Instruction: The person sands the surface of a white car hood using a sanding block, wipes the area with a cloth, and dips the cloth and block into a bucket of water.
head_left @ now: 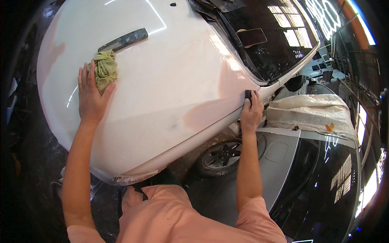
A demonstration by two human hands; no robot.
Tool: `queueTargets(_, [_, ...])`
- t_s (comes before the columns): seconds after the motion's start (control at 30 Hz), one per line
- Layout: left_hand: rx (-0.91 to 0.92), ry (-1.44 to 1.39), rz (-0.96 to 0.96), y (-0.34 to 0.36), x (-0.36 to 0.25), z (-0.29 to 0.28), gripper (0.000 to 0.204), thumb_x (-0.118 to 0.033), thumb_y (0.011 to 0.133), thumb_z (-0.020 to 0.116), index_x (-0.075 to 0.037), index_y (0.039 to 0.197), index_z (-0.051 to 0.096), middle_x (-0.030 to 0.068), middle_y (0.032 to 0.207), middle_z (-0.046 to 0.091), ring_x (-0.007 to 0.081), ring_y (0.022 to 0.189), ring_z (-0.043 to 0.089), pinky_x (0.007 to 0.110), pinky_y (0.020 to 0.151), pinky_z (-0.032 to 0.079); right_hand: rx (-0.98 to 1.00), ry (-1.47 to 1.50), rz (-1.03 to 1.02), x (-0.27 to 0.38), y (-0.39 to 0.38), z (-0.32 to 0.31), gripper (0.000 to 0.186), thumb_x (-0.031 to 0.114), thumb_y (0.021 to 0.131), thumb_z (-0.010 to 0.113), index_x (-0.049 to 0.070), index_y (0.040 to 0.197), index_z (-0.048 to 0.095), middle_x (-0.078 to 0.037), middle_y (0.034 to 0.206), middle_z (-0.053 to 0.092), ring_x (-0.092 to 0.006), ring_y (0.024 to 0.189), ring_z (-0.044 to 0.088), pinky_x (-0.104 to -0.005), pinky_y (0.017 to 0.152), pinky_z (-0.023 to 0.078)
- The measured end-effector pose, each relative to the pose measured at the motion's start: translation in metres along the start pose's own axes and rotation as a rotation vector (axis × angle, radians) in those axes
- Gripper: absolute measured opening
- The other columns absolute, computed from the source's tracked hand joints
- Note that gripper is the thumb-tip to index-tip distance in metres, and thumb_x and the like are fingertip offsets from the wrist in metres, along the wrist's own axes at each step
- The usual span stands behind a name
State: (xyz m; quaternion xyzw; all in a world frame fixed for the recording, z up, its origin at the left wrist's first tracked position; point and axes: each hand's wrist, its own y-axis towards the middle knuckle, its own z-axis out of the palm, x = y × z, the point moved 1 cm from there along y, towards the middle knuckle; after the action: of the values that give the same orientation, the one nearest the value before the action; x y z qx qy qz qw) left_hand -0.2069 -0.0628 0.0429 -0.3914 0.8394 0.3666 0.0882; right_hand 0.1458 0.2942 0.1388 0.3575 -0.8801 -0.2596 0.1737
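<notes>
A white car hood (162, 77) with dull pinkish patches spreads in front of me. My left hand (91, 95) lies on it at the left, fingers stretched out flat. A crumpled yellow-green cloth (106, 71) touches that hand's thumb and index finger. Just beyond the cloth rests a long, worn dark grey sanding block (123, 39). At the hood's right rear corner, near the base of the windshield, my right hand (252, 113) grips a small black block (248, 95), pressed to the painted edge. The underside of this block is hidden.
A phone (252, 37) lies on the dark windshield (279, 52). Close on the right stands a grey car (279, 152), partly covered by a whitish sheet (310, 111). A loose-looking wheel (223, 156) sits low between the two cars.
</notes>
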Motion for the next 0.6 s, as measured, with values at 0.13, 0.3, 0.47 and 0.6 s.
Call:
queueTargets(0.13, [-0.025, 0.02, 0.016, 0.001, 0.004, 0.001, 0.092, -0.048, 0.095, 0.072, -0.015, 0.165, 0.023, 0.0225, 0.166, 0.027, 0.0453, 0.155, 0.022, 0.056, 0.125, 0.026, -0.033, 0.102, -0.249, 0.113, -0.076, 0.02, 0.035, 0.016, 0.101, 0.061, 0.009, 0.135, 0.069, -0.019, 0.139, 0.066, -0.0348, 0.129, 0.062, -0.0488, 0.106, 0.048])
queueTargets(0.3, [-0.024, 0.04, 0.02, -0.005, 0.007, -0.001, 0.092, -0.048, 0.095, 0.072, -0.014, 0.165, 0.023, 0.023, 0.166, 0.028, 0.0461, 0.154, 0.023, 0.056, 0.125, 0.026, 0.017, 0.154, -0.344, 0.085, -0.054, 0.016, 0.037, 0.015, 0.095, 0.067, 0.009, 0.131, 0.07, -0.02, 0.144, 0.062, -0.039, 0.127, 0.062, -0.049, 0.103, 0.049])
queueTargets(0.47, [-0.008, -0.005, 0.014, 0.0, 0.001, -0.001, 0.092, -0.048, 0.095, 0.072, -0.014, 0.165, 0.022, 0.0231, 0.166, 0.028, 0.0456, 0.155, 0.022, 0.056, 0.125, 0.026, -0.046, 0.002, 0.086, 0.057, -0.021, 0.023, 0.037, 0.018, 0.099, 0.062, 0.005, 0.133, 0.067, -0.02, 0.142, 0.063, -0.0384, 0.13, 0.06, -0.0505, 0.106, 0.047])
queueTargets(0.6, [-0.011, 0.018, 0.043, -0.003, 0.001, 0.007, 0.091, -0.047, 0.096, 0.071, -0.014, 0.165, 0.022, 0.0236, 0.165, 0.028, 0.0461, 0.154, 0.023, 0.056, 0.125, 0.026, 0.133, 0.183, -0.259, 0.206, -0.133, 0.019, 0.043, 0.017, 0.098, 0.061, 0.012, 0.141, 0.065, -0.015, 0.147, 0.062, -0.0298, 0.133, 0.061, -0.0434, 0.101, 0.048])
